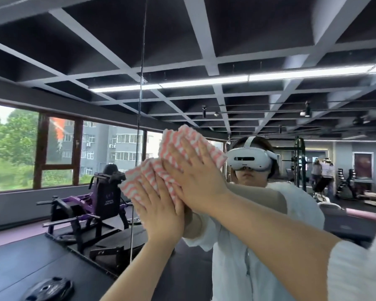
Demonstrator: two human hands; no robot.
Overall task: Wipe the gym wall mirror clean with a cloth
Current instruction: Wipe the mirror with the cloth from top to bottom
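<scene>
- The right hand is reaching in from the lower right, palm flat and fingers spread, pressing the pink-and-white striped cloth against the mirror
- The left hand is coming up from below, just beside and slightly under the right hand, also flat and open, its fingers lying over the lower left part of the cloth
- Neither hand is gripping; both are pinning the cloth to the glass with open palms, the cloth sitting between the hands and the mirror and poking out above and to the left of the fingertips
- A vertical seam between mirror panels is running just left of the hands, so the cloth is working close to a panel's edge
- The glass is reflecting the person, a purple gym machine down to the left of the hands and a ceiling light strip well above them
- Progress is hard to judge: no streaks, smears or wet patches are showing anywhere, so I cannot tell which areas are already wiped
- The wiping looks to be under way at head height; the wide stretches above, below and to the right of the hands are probably remaining to be covered
</scene>
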